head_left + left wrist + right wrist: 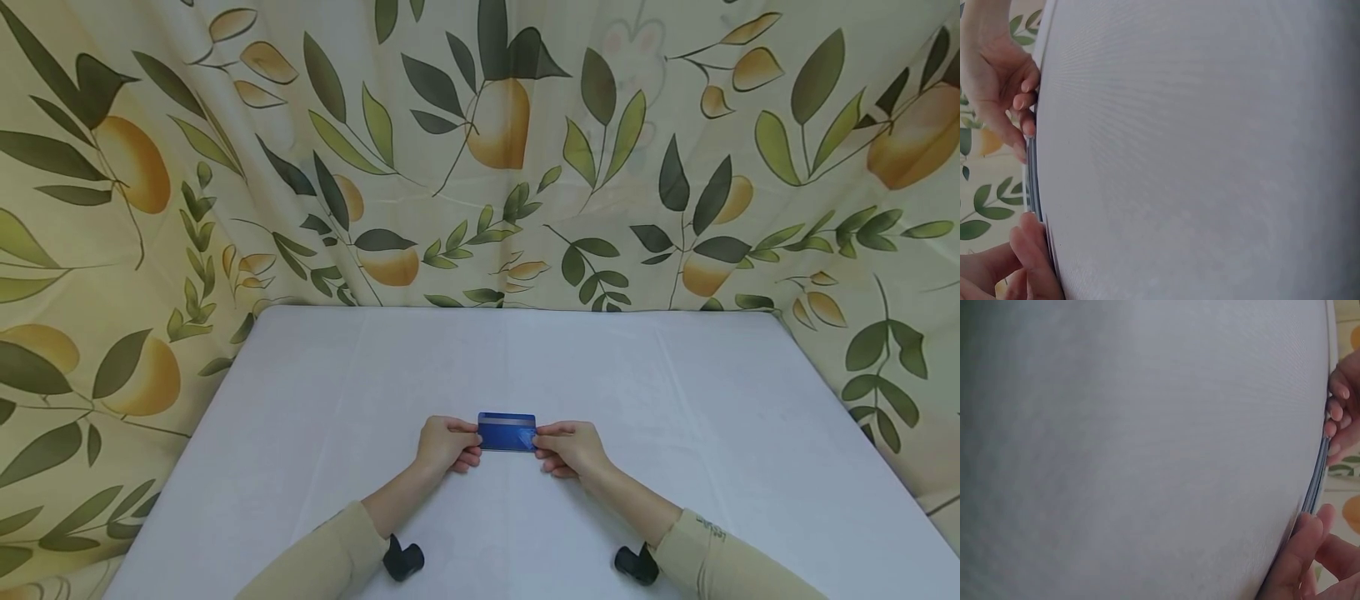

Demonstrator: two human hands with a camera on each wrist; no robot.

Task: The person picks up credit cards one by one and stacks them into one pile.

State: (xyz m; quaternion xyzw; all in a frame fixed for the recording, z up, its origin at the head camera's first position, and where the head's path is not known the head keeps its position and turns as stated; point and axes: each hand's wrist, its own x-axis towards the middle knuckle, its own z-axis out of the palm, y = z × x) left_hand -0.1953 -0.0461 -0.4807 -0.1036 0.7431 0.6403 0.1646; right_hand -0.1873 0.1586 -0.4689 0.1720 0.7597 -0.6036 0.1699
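Observation:
A stack of blue cards (504,433), the face of the front one crossed by a pale stripe, is held between my two hands over the middle of the table. My left hand (446,443) pinches its left end between thumb and fingers. At the opposite end, my right hand (573,450) grips it the same way. Seen edge-on in the left wrist view, the stack (1033,175) shows several thin layers close to the white surface. The right wrist view also catches these layered edges (1316,475) between both sets of fingertips.
A white cloth covers the table (360,367). Behind it hangs a curtain (457,208) printed with leaves and fruit. Black wrist cameras (405,560) sit below both sleeves, close to the table's near side.

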